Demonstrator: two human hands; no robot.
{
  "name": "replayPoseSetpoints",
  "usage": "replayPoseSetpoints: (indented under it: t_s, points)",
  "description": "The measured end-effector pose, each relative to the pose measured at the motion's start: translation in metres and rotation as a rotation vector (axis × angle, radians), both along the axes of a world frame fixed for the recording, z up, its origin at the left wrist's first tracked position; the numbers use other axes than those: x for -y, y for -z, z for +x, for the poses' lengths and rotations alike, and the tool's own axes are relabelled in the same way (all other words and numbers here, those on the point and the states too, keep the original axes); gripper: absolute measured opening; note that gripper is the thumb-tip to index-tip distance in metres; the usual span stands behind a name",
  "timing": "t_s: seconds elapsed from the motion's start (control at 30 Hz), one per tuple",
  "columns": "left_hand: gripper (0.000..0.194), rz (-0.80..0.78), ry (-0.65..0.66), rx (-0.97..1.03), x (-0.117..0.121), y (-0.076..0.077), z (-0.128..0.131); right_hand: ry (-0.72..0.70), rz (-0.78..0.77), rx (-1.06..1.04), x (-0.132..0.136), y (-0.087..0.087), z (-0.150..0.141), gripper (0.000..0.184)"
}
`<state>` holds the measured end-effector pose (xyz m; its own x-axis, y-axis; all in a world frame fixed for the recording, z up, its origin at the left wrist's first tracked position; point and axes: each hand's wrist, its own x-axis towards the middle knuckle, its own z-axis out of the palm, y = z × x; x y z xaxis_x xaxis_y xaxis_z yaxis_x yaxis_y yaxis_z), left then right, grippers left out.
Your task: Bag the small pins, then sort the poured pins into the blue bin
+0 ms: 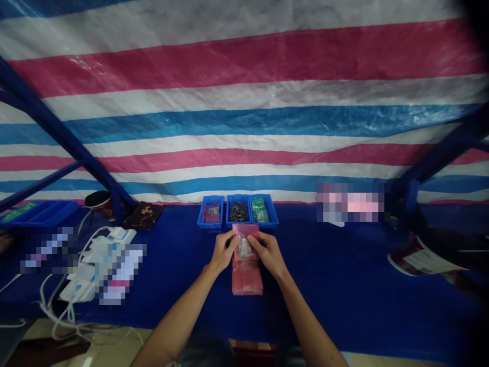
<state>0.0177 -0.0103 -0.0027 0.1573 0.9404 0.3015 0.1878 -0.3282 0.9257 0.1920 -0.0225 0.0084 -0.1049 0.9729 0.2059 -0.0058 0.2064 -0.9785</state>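
Between my two hands is a small pink plastic bag [244, 232] with a clear and white patch at its middle. My left hand [223, 251] grips its left edge, thumb on top. On the opposite edge, my right hand [270, 252] pinches it the same way. A stack of pink plastic bags [247, 279] lies on the table just below and partly under the held one. Beyond my hands stand blue trays: one [199, 218] with a pink packet, one [228, 216] full of dark screws or nails [239, 211], and one [273, 216] with green packets [260, 210].
White power strips [89, 265] and tangled cables lie on the blue table [171, 275] at left. A brown packet [143, 215], a dark cup [102, 205] and another blue tray [49, 213] stand behind. A round tub [424, 257] is at right. Striped sheeting [267, 122] hangs behind.
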Motion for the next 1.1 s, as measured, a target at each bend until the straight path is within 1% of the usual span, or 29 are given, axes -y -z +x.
replayPoseSetpoints:
  t_s: [0.13,0.3,0.57,0.7,0.83,0.93,1.1]
  points:
    - [0.039,0.009,0.000,0.007,0.0012,-0.0023,0.0001,-0.028,-0.012,-0.024,0.0004,-0.0002,-0.0003,0.038]
    - [0.040,0.008,0.000,0.019,0.0009,-0.0015,0.0004,-0.049,-0.025,-0.044,0.0005,0.0027,-0.0010,0.037]
    - [0.043,-0.030,-0.070,0.057,-0.0004,0.0020,-0.0001,-0.064,-0.001,-0.023,0.0022,-0.0004,-0.0011,0.037]
    - [0.045,-0.040,-0.031,0.068,-0.0002,0.0042,-0.0007,-0.065,-0.005,-0.023,0.0007,0.0028,-0.0009,0.037]
    - [0.045,-0.006,0.004,0.020,-0.0004,0.0038,-0.0003,-0.015,0.013,-0.052,-0.0014,0.0058,0.0002,0.036]
    - [0.046,0.005,-0.016,-0.001,-0.0010,0.0029,0.0001,-0.002,0.011,-0.063,-0.0017,0.0045,0.0003,0.036]
    - [0.045,-0.014,-0.059,0.036,-0.0010,0.0030,-0.0006,-0.040,0.006,-0.039,0.0001,0.0012,-0.0004,0.036]
